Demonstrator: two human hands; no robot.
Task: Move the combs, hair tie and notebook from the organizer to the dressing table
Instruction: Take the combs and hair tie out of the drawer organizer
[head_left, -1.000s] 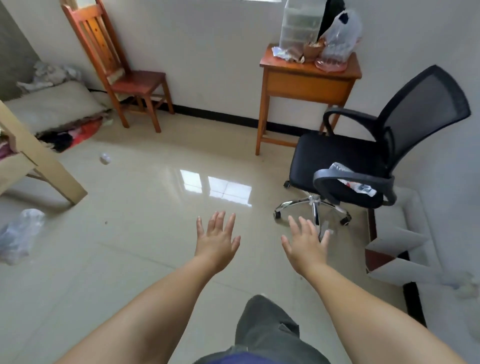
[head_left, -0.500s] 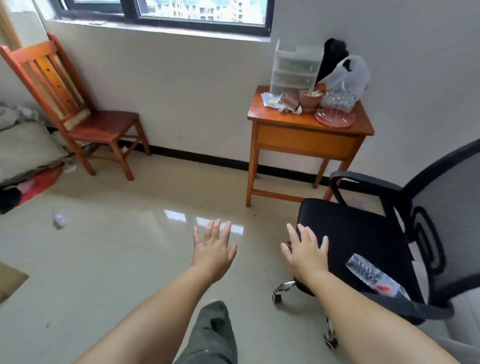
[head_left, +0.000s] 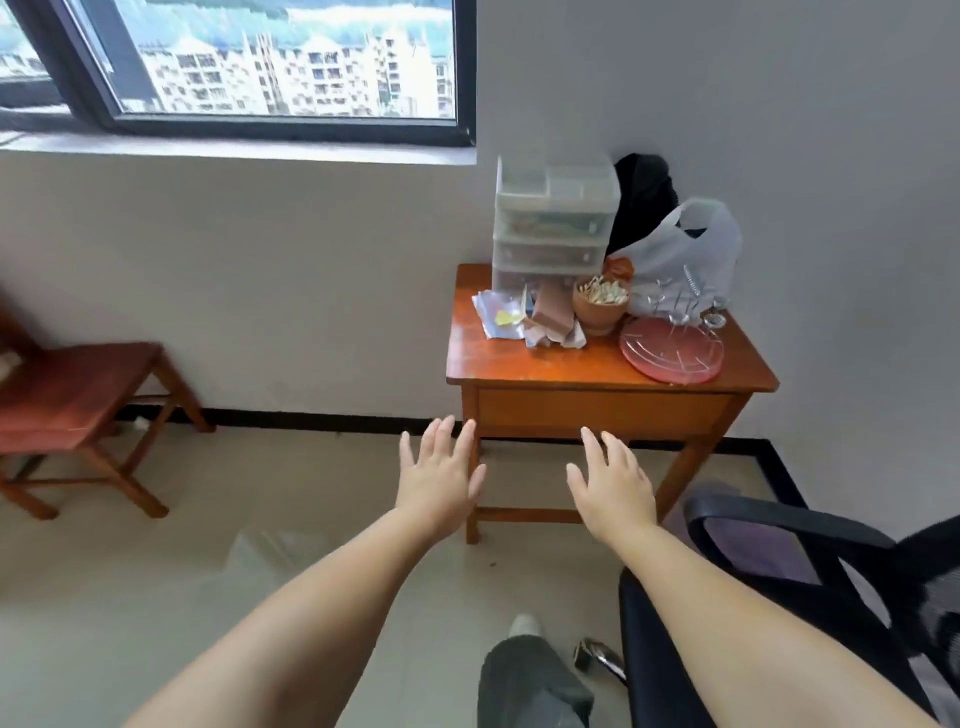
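We hold our left hand and right hand out empty with fingers spread, short of the orange wooden tabletop where the clear plastic drawer organizer stands at the back.

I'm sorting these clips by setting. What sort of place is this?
Probably a room in a home, maybe a bedroom: a small wooden table holding a plastic drawer organizer, a wooden chair, and a window facing apartment blocks.
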